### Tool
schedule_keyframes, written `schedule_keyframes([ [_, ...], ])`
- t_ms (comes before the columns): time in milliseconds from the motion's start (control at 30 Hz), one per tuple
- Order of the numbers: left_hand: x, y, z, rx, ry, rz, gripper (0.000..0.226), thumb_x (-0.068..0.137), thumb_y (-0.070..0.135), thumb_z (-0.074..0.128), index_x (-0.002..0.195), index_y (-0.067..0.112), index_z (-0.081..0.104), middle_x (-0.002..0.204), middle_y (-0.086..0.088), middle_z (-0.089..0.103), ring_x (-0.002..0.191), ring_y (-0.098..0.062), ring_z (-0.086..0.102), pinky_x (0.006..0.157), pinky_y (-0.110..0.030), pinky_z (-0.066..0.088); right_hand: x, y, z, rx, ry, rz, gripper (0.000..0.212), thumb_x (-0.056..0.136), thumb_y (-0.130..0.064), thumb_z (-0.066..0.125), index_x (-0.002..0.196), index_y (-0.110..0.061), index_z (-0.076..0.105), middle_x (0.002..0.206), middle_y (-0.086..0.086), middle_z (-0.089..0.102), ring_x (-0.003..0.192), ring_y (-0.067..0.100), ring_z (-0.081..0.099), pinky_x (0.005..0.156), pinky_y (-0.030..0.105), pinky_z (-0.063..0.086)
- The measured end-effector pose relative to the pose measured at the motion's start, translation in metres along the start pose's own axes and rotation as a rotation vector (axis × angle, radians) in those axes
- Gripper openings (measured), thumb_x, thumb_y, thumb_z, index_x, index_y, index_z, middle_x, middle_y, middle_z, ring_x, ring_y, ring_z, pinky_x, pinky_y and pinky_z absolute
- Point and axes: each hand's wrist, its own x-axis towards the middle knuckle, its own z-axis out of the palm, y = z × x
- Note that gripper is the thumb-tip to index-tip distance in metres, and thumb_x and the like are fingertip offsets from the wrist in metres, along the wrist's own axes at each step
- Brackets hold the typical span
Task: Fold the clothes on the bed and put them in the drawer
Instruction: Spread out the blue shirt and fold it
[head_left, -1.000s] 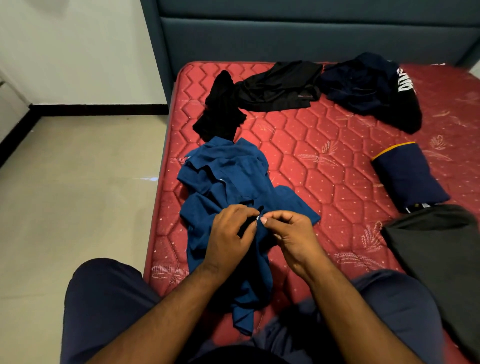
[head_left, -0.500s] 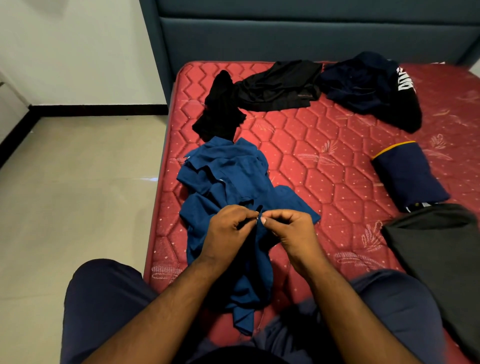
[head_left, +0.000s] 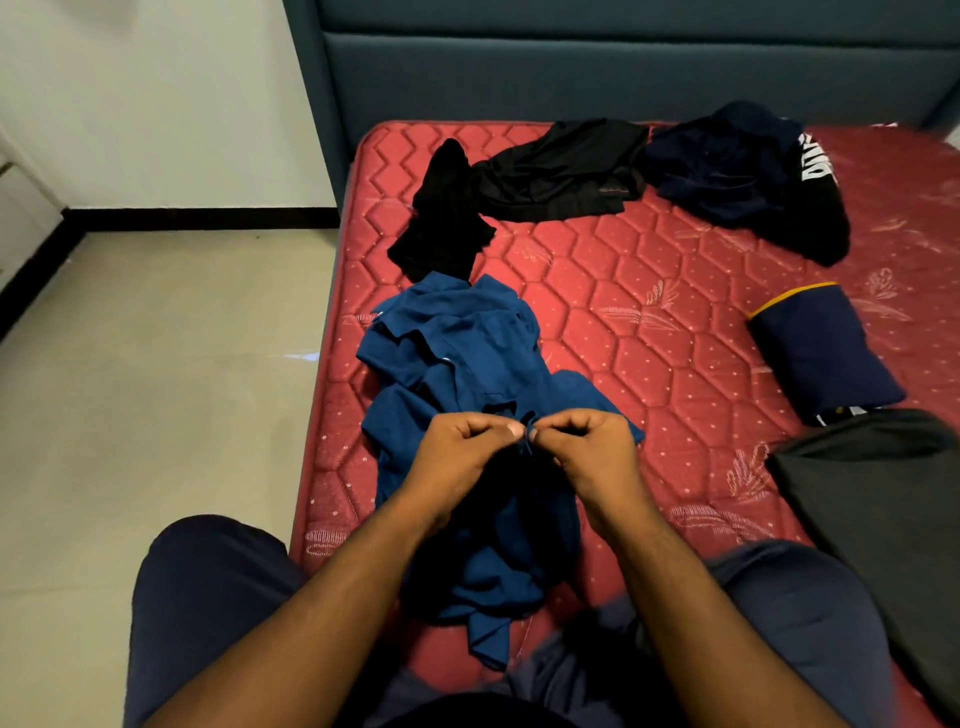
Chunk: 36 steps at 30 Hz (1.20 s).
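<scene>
Hardly anything has shifted: my left hand (head_left: 462, 457) and right hand (head_left: 587, 457) still pinch a fold of the crumpled blue shirt (head_left: 457, 374), soft and rumpled on the quilted red mattress (head_left: 649, 312).

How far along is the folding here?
Early. Done: one navy garment lies folded on the mattress. In hand: left hand and right hand pinch the crumpled blue shirt. Left: black clothes and dark jacket lie unfolded; no drawer visible.

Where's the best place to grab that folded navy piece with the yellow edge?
Probably by the long sides of the folded navy garment, one hand under each, coming from the near end. It lies as a compact flat bundle, so lifting by the yellow-trimmed far edge alone would likely let it unfold.
</scene>
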Motion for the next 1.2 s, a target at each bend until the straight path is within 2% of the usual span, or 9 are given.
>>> schedule_keyframes([
  [167, 0.0, -0.001, 0.014, -0.189, 0.143, -0.138, 0.013, 0.088, 0.005, 0.065, 0.091, -0.006, 0.071, 0.08, -0.012, 0.07, 0.074, -0.016, 0.062, 0.073, -0.024, 0.051, -0.002, 0.01, 0.008, -0.013, 0.04, -0.051, 0.015, 0.075, 0.0, 0.074, 0.066, -0.011, 0.071, 0.066, 0.007, 0.071, 0.062, 0.014, 0.062, 0.063, 0.031, 0.05],
  [267, 0.006, -0.01, 0.013, 0.119, 0.165, -0.055, 0.013, 0.092, 0.007, 0.06, 0.084, 0.007, 0.069, 0.073, 0.001, 0.065, 0.066, -0.006, 0.054, 0.065, -0.016, 0.044, -0.003, 0.016, 0.013, -0.023, 0.022, -0.034, 0.013, 0.075, -0.005, 0.076, 0.066, -0.012, 0.072, 0.067, 0.006, 0.071, 0.062, 0.012, 0.061, 0.063, 0.031, 0.049],
  [367, 0.007, -0.018, 0.018, 0.337, 0.186, 0.006, 0.02, 0.095, 0.007, 0.051, 0.08, 0.018, 0.057, 0.071, 0.009, 0.055, 0.064, -0.002, 0.046, 0.064, -0.022, 0.037, -0.006, 0.017, 0.018, 0.012, 0.047, 0.0, 0.011, 0.075, -0.001, 0.072, 0.067, -0.008, 0.072, 0.065, 0.007, 0.07, 0.059, 0.011, 0.058, 0.057, 0.025, 0.046],
  [567, 0.009, -0.023, 0.02, -0.038, 0.117, -0.149, 0.025, 0.099, 0.006, 0.046, 0.081, 0.017, 0.058, 0.081, -0.002, 0.054, 0.078, -0.013, 0.045, 0.072, -0.022, 0.037, -0.001, 0.012, 0.016, 0.407, 0.015, 0.303, 0.017, 0.079, 0.007, 0.062, 0.066, -0.004, 0.064, 0.055, 0.004, 0.061, 0.051, 0.012, 0.051, 0.045, 0.019, 0.042],
  [667, 0.013, -0.019, 0.015, 0.061, 0.098, -0.126, 0.021, 0.1, 0.011, 0.047, 0.084, 0.019, 0.058, 0.077, 0.004, 0.054, 0.071, -0.007, 0.044, 0.069, -0.019, 0.038, 0.003, 0.011, 0.011, 0.471, -0.069, 0.396, 0.015, 0.084, 0.003, 0.06, 0.072, -0.007, 0.063, 0.056, 0.001, 0.059, 0.048, 0.008, 0.051, 0.046, 0.019, 0.044],
  [867, 0.022, -0.015, 0.01, -0.008, 0.092, -0.212, 0.023, 0.1, 0.015, 0.047, 0.08, 0.018, 0.058, 0.074, 0.003, 0.055, 0.071, -0.009, 0.046, 0.07, -0.023, 0.04, 0.014, 0.027, 0.007, -0.322, -0.093, -0.367, 0.014, 0.077, -0.004, 0.075, 0.088, -0.013, 0.074, 0.08, -0.008, 0.067, 0.074, 0.001, 0.061, 0.072, 0.012, 0.045],
  [967, 0.021, -0.013, 0.001, 0.017, 0.038, -0.062, 0.016, 0.099, 0.021, 0.051, 0.085, 0.02, 0.059, 0.077, 0.005, 0.057, 0.074, -0.007, 0.048, 0.074, -0.024, 0.041, 0.019, 0.024, 0.005, -0.34, -0.05, -0.449, 0.005, 0.083, -0.007, 0.071, 0.083, -0.01, 0.076, 0.074, -0.009, 0.067, 0.071, -0.003, 0.061, 0.07, 0.012, 0.044],
  [1100, 0.025, -0.024, -0.029, 0.568, -0.202, 0.185, 0.019, 0.082, 0.042, 0.067, 0.088, 0.027, 0.056, 0.081, 0.014, 0.06, 0.078, -0.006, 0.057, 0.074, -0.025, 0.045, 0.032, 0.015, 0.003, -0.121, 0.0, -0.251, 0.018, 0.087, -0.004, 0.065, 0.076, -0.018, 0.072, 0.075, -0.005, 0.07, 0.069, 0.0, 0.061, 0.073, 0.021, 0.049],
  [1200, 0.034, -0.024, -0.047, 0.782, -0.059, 0.353, 0.014, 0.08, 0.03, 0.063, 0.083, 0.016, 0.064, 0.078, 0.006, 0.058, 0.08, -0.017, 0.058, 0.074, -0.033, 0.044, 0.043, 0.006, -0.007, 0.0, 0.026, -0.11, 0.024, 0.089, -0.001, 0.06, 0.073, -0.016, 0.071, 0.071, -0.004, 0.069, 0.065, 0.001, 0.059, 0.068, 0.019, 0.05],
])
